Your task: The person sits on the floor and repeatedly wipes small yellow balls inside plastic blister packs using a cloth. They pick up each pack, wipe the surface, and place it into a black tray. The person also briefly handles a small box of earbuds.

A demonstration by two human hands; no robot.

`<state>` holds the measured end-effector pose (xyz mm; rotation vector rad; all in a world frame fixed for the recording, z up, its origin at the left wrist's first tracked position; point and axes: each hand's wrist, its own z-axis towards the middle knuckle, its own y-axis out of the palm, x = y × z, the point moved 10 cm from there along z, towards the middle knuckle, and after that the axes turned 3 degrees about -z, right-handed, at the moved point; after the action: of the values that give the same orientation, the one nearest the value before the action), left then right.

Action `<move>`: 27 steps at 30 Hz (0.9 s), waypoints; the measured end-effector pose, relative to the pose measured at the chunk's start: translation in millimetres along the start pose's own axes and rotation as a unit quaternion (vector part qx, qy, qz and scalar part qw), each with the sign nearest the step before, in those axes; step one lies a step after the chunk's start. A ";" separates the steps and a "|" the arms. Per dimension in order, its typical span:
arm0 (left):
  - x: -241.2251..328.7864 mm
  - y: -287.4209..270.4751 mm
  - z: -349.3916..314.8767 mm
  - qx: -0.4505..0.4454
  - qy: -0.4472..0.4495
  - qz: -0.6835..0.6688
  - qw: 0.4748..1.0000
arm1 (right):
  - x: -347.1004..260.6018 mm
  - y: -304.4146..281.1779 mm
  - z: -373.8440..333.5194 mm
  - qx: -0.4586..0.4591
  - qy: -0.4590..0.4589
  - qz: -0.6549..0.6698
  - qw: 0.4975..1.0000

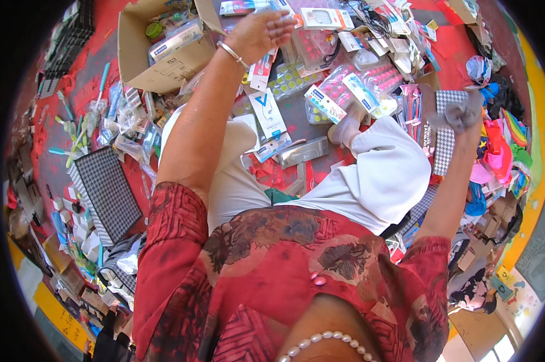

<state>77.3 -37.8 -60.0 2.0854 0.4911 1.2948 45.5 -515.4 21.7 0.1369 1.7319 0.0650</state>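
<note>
My left hand (266, 31) is held out over the pile at the top, palm partly up and fingers stretched, with nothing visible in it. Just beyond its fingertips lies a white and orange box (327, 19) with a clear front. Below that wrist is a white earphone package (267, 114). Out to the right, my right hand (474, 108) grips a crumpled grey cloth (459, 116), blurred by motion, which covers most of the fingers. The cloth is above a houndstooth-patterned box (446, 133). A clear pack of pink round pieces (336, 84) lies between the two hands.
An open cardboard box (163, 69) with packages inside stands at the upper left. Another houndstooth box (108, 193) lies at the left near toothbrushes and loose plastic packets. Colourful cloths or bags (502, 151) heap up at the right. A grey box (302, 152) sits between my legs.
</note>
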 end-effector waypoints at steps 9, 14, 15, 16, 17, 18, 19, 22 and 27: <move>31.5 -18.6 -13.1 0.054 -0.010 -0.052 0.997 | 326.9 192.2 -55.7 0.117 0.419 0.090 0.896; 25.8 -10.0 -19.9 0.048 -0.025 -0.066 0.996 | 412.6 173.9 -102.0 0.213 0.432 0.324 0.814; 24.1 -9.5 -21.2 0.053 -0.029 -0.064 0.996 | 414.0 162.8 -98.4 0.249 0.407 0.366 0.799; 24.2 -8.0 -21.0 0.052 -0.027 -0.061 0.996 | 408.6 159.3 -88.4 0.214 0.383 0.372 0.818; 23.1 -8.2 -21.0 0.057 -0.032 -0.061 0.996 | 405.8 154.6 -80.1 0.216 0.374 0.382 0.817; 22.6 -8.3 -20.3 0.062 -0.034 -0.061 0.996 | 400.4 147.7 -72.1 0.229 0.355 0.376 0.825; 22.5 -8.5 -19.5 0.066 -0.033 -0.059 0.996 | 400.0 142.3 -67.8 0.248 0.373 0.312 0.838; 21.3 -6.0 -15.6 0.058 -0.033 -0.061 0.996 | 385.7 173.4 -35.9 0.201 0.346 0.373 0.837; 18.7 -5.0 -14.1 0.051 -0.031 -0.055 0.997 | 352.9 264.1 0.8 0.103 0.316 0.364 0.870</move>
<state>73.2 -18.4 -46.5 2.1425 0.6463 1.1603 4.4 -208.4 -291.9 1.0241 2.2435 0.5319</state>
